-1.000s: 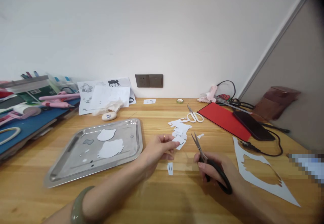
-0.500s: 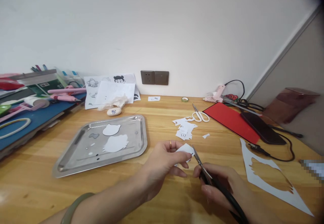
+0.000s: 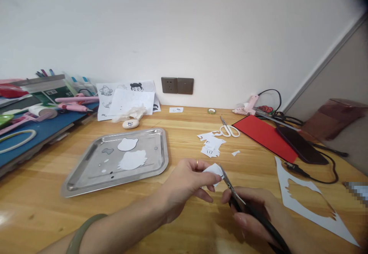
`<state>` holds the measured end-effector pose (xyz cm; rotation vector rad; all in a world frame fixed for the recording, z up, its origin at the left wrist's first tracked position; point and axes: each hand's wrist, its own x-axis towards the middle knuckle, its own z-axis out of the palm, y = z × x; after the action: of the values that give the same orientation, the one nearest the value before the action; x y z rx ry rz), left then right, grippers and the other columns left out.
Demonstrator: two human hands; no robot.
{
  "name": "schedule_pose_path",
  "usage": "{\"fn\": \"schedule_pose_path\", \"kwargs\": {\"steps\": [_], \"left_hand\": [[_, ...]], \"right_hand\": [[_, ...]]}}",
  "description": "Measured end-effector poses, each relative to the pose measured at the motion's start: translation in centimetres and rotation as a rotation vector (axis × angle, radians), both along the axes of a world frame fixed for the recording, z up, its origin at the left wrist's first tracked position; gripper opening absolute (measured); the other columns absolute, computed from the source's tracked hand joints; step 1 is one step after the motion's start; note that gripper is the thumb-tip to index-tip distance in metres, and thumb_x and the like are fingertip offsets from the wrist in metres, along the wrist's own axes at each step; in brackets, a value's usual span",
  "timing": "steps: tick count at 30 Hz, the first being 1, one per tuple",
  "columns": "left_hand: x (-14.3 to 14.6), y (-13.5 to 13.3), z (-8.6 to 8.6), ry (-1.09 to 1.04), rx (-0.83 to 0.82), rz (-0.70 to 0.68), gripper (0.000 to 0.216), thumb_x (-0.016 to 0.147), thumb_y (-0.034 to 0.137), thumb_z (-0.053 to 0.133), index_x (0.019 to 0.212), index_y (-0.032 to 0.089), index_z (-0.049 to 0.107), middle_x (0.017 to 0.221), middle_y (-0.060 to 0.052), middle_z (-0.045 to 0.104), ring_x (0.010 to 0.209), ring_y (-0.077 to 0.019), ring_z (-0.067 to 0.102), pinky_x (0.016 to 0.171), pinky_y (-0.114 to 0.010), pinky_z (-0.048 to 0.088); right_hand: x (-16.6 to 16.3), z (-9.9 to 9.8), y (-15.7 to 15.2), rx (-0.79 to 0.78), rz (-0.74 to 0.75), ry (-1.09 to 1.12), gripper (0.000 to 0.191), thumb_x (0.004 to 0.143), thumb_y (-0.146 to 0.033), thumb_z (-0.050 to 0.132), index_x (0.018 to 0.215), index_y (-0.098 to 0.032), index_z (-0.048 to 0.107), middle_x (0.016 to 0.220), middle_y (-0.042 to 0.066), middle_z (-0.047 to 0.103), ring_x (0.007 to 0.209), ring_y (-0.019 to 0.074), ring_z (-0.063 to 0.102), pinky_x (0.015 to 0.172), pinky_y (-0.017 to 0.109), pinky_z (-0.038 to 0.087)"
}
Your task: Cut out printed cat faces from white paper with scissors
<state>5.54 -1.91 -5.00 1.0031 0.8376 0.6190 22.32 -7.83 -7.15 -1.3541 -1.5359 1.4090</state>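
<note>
Between thumb and fingers, my left hand [image 3: 191,179] pinches a small white piece of paper [image 3: 213,169] with a dark printed mark near its edge. My right hand [image 3: 255,212] is wrapped round black-handled scissors [image 3: 230,185], whose blades lie at the paper's right edge. Much of the handles is hidden by my fingers. Just beyond lie white paper scraps [image 3: 212,146] and a smaller sliver [image 3: 236,153]. To the left a metal tray [image 3: 94,190] bears a cat-head cutout [image 3: 128,144], a larger white cutout [image 3: 132,159] and several small pieces.
White-handled scissors [image 3: 229,130], a tape roll [image 3: 211,111], a pink glue gun [image 3: 247,106] and a red sheet [image 3: 264,137] lie toward the back. At right are a dark phone-like slab [image 3: 301,145] and a cut-out paper frame [image 3: 312,215]. Printed sheets [image 3: 133,100] lean on the wall.
The view has shifted slightly. Both hands keep their grips, the scissor blades staying at the paper's edge; the blades look slightly closer together around it.
</note>
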Motion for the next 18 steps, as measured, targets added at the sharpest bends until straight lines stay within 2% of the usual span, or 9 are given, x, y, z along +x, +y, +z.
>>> {"fn": "schedule_pose_path", "kwargs": {"steps": [10, 18], "left_hand": [[-0.05, 0.34, 0.11, 0.053, 0.01, -0.011, 0.013, 0.061, 0.023, 0.064, 0.064, 0.01, 0.062, 0.056, 0.0, 0.051, 0.053, -0.0072, 0.046, 0.046, -0.017, 0.042], [-0.13, 0.06, 0.08, 0.067, 0.024, -0.018, 0.012, 0.062, 0.022, 0.063, 0.063, 0.011, 0.061, 0.056, 0.001, 0.052, 0.051, -0.0064, 0.047, 0.046, -0.016, 0.041]], "right_hand": [[0.17, -0.31, -0.32, -0.018, -0.021, -0.014, 0.029, 0.067, -0.042, 0.058, 0.081, -0.018, 0.059, 0.048, -0.006, 0.038, 0.041, 0.01, 0.032, 0.04, 0.023, 0.029], [0.24, -0.23, -0.17, 0.062, -0.024, -0.062, 0.026, 0.065, -0.04, 0.06, 0.077, -0.017, 0.063, 0.045, -0.006, 0.038, 0.039, 0.0094, 0.032, 0.038, 0.022, 0.026]]}}
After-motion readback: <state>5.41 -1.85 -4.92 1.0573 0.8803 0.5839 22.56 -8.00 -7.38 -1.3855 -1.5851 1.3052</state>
